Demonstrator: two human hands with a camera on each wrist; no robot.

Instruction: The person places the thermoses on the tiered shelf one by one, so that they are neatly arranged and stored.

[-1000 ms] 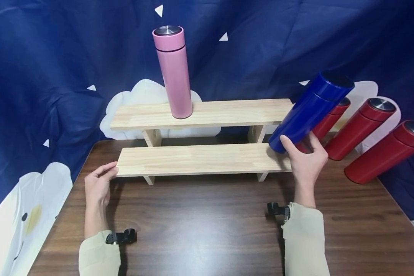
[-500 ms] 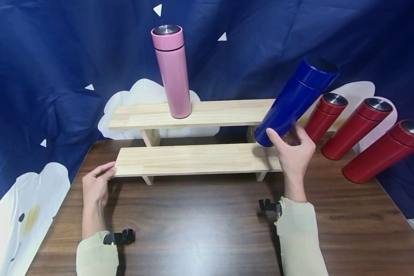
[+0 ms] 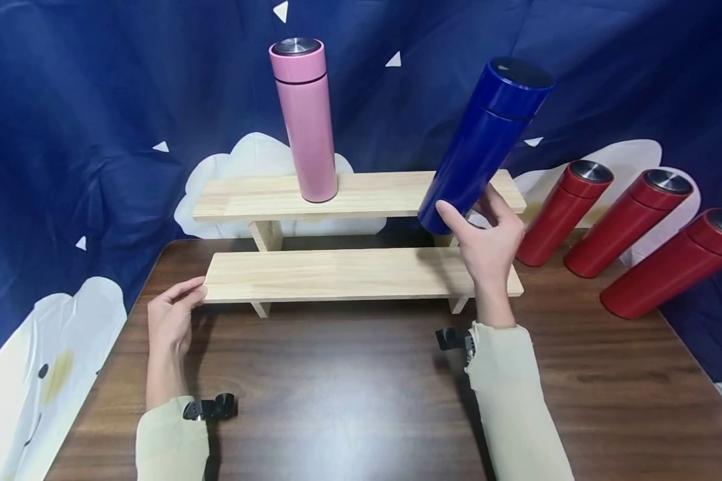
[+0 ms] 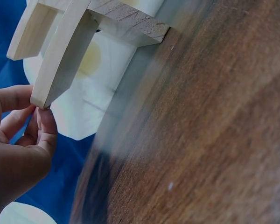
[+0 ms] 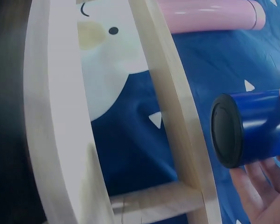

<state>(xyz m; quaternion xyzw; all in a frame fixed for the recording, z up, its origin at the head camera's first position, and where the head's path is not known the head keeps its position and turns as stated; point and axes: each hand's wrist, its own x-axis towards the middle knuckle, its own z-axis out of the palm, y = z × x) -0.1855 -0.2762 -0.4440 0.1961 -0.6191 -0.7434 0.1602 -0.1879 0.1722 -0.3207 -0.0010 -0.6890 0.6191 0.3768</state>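
My right hand (image 3: 487,240) grips a blue thermos flask (image 3: 487,133) near its lower end. The flask is raised and leans to the right, overlapping the right part of the upper board in the head view. Its dark base (image 5: 226,130) faces the camera in the right wrist view, with blue cloth showing between it and the board. A two-tier wooden shelf (image 3: 337,275) stands on the table. With thumb and fingers, my left hand (image 3: 171,317) pinches the left end of its lower board (image 4: 60,60). A pink thermos flask (image 3: 305,127) stands upright on the upper tier, left of centre.
To the right of the shelf, several things stand in a row: a red flask (image 3: 562,214), another red flask (image 3: 628,224) and a third red flask (image 3: 674,264). Behind the brown wooden table (image 3: 337,401) hangs a blue curtain (image 3: 126,80) with white figures.
My right hand has carried the blue flask up and to the left, uncovering the nearest red flask and the upper board's right end. My left hand keeps its place on the shelf.
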